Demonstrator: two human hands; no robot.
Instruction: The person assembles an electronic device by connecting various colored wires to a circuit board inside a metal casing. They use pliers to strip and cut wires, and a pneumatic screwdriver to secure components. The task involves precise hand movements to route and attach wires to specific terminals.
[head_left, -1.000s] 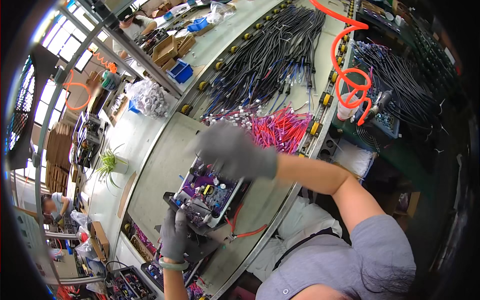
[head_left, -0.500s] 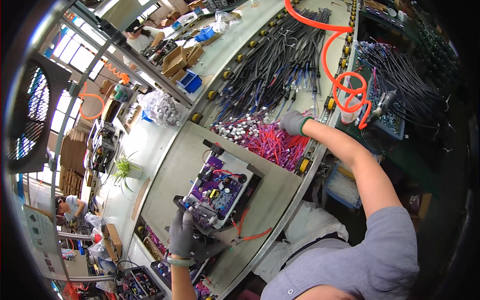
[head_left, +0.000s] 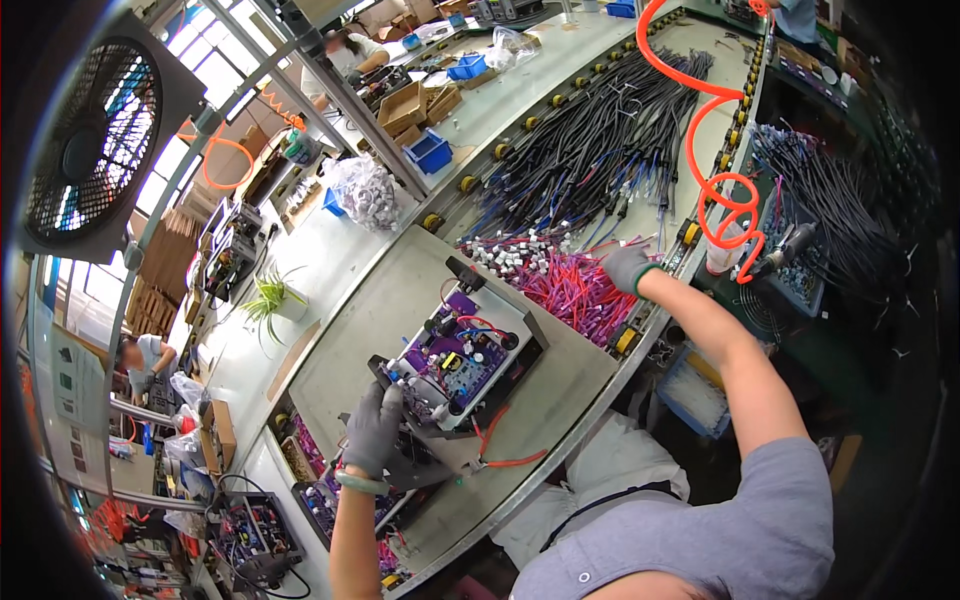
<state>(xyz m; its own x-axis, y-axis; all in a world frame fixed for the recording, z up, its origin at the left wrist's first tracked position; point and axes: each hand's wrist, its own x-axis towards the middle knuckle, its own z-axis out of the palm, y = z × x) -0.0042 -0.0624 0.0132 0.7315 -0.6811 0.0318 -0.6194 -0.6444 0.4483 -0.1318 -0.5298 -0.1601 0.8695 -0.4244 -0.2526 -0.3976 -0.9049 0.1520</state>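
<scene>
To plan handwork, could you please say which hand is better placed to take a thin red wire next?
Probably the right grey-gloved hand: it is at the red wires, while the left grey-gloved hand is at the boxy black unit with purple boards.

1 head-worn fisheye overlooks the left hand (head_left: 374, 432) and right hand (head_left: 628, 269).

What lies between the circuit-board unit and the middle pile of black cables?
Head view: a strip of grey panel, then red-purple wires and white connectors.

Left hand (head_left: 374, 432) and right hand (head_left: 627, 269), grey-gloved; circuit board (head_left: 432, 356), purple; short wires (head_left: 570, 290), red and purple; cables (head_left: 600, 135), black; coiled hose (head_left: 692, 80), orange
</scene>
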